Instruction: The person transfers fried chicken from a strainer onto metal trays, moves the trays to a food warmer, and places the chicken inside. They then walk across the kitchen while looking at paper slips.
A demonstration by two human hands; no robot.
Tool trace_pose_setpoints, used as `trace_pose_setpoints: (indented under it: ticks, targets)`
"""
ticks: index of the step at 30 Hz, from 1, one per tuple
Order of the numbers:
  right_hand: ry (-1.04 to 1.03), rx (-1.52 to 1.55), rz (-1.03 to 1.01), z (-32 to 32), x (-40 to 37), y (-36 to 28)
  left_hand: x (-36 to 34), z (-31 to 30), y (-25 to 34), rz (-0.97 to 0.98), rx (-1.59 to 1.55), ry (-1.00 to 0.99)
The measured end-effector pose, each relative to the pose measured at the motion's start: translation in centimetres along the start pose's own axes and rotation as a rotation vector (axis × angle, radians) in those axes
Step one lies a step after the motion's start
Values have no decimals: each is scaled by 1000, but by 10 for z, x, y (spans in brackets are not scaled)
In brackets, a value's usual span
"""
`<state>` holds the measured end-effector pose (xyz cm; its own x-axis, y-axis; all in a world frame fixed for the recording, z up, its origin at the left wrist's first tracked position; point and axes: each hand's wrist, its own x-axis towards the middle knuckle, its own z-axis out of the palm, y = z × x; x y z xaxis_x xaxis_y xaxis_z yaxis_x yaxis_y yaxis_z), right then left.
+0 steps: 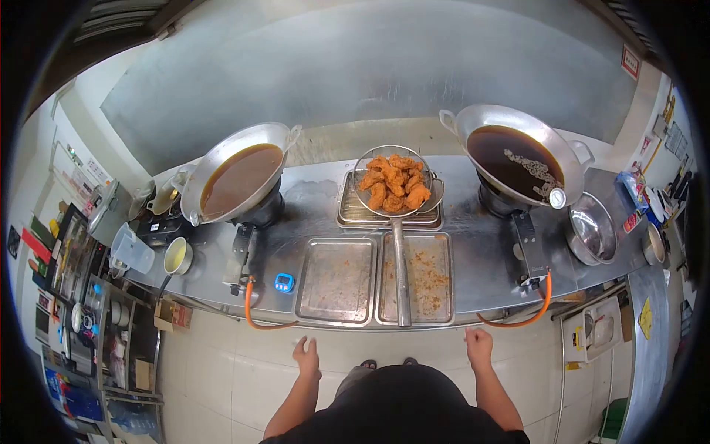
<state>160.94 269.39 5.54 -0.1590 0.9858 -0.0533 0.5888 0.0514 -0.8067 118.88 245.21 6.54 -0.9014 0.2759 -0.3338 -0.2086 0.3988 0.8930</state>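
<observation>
My left hand (pixel 307 357) hangs in front of the counter's front edge, its thumb and fingers apart with nothing between them. Level with it on the other side, my right hand (pixel 479 345) is curled closed, and no object shows in it. Between them on the counter lie two shallow metal trays, a left one (pixel 336 281) and a right one (pixel 436 259) with brown crumbs. A long-handled strainer (pixel 399 259) rests with its handle across the right tray. Its basket holds several pieces of fried chicken (pixel 393 177) above a wire rack (pixel 346 211).
Woks of dark oil stand on burners at the left (pixel 270 135) and right (pixel 473 115). Orange gas hoses (pixel 250 311) loop over the front edge. A blue timer (pixel 284 283) sits by the left tray; a steel bowl (pixel 592 229) stands far right, a small pot (pixel 178 257) far left.
</observation>
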Motion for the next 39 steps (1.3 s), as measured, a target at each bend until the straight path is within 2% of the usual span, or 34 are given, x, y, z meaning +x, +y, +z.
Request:
trace_pose_setpoints:
  ticks: [1, 4, 6, 7, 10, 13, 14, 15, 17, 18, 20, 22, 25, 28, 31, 32, 35, 36, 37, 38, 39]
  targets:
    - [-15, -119, -71, -12, -12, -7, 0, -12, -15, -29, 100, 30]
    - [140, -87, -156, -15, -68, -33, -7, -52, -66, -67, 426, 131]
    - [89, -201, -39, 14, -116, 27, -18, -87, -106, -157, 758, 86]
    - [65, -258, 11, 27, -123, 46, -21, -105, -135, -114, 908, 30]
    - [247, -28, 125, 56, -115, 38, -22, -120, -173, -226, 1029, 35]
    - [178, 193, 238, 97, -115, 54, -10, -113, -155, -273, 1020, 5]
    - [233, 97, 300, 106, -114, 39, -3, -115, -144, -232, 998, -16]
    - [274, 51, 264, 119, -109, 24, 6, -120, -134, -191, 981, -36]
    - [368, -29, 208, 147, -107, -4, 41, -145, -117, -124, 1010, -182]
    - [375, -71, 249, 162, -104, -12, 62, -154, -105, -104, 1041, -251]
    - [345, -103, 225, 190, -89, -27, 91, -162, -66, -104, 1082, -403]
    - [237, -191, 193, 208, -88, -45, 113, -172, -34, -74, 1182, -460]
    - [196, -263, 68, 224, -109, -76, 143, -187, -10, -23, 1276, -484]
    - [298, -173, 46, 213, -141, -123, 180, -207, -35, -33, 1234, -479]
    - [132, 180, 274, 190, -166, -164, 209, -223, -81, -70, 1175, -464]
    - [28, 254, 287, 175, -162, -195, 206, -225, -85, -72, 1144, -450]
    - [-140, 531, 133, 158, -110, -274, 221, -236, -134, 98, 1181, -341]
    - [-116, 585, 32, 160, -81, -296, 219, -236, -142, 147, 1132, -270]
    - [-92, 639, -70, 164, -47, -316, 221, -238, -149, 28, 1110, -298]
    - [-63, 617, -10, 166, -13, -336, 226, -237, -156, -89, 1084, -325]
    - [-26, 732, 87, 173, 23, -356, 231, -236, -160, -206, 1055, -349]
